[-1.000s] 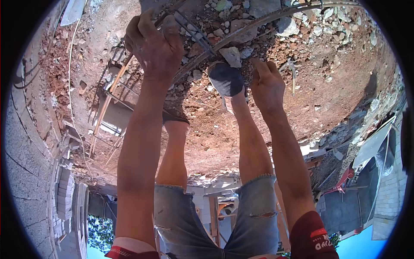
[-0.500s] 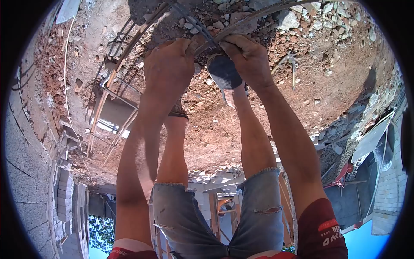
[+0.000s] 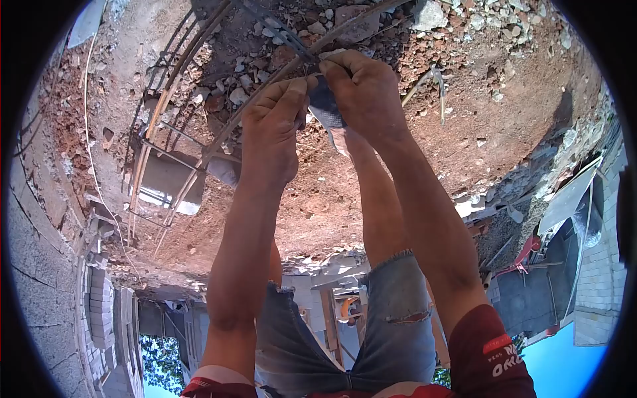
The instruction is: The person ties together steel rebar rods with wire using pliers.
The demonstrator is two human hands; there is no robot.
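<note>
My left hand (image 3: 275, 119) is closed in a pinch just below a crossing of steel rods. Higher and to the right, my right hand (image 3: 365, 89) pinches close against the same crossing. What sits between the fingertips is too small to make out; it may be thin wire. A long rusty reinforcing bar (image 3: 265, 83) runs diagonally behind my left hand. A darker ridged bar (image 3: 279, 30) meets it at the crossing. Both belong to a cage of long rods with rectangular stirrups (image 3: 174, 154) at the left. My shoe (image 3: 324, 106) is partly hidden behind my hands.
Pincers (image 3: 438, 93), or a similar hand tool, lie on the dirt to the right. Broken stones (image 3: 428, 16) litter the upper ground. A pale cable (image 3: 88, 132) runs down the left side. Stacked blocks (image 3: 99, 302) stand at lower left, a red-handled object (image 3: 527, 255) at right.
My left hand has moved right and slightly down, off the bar's near side, with fingertips below the crossing. My right hand has shifted slightly left. The view has swung a little, so the rods appear further left.
</note>
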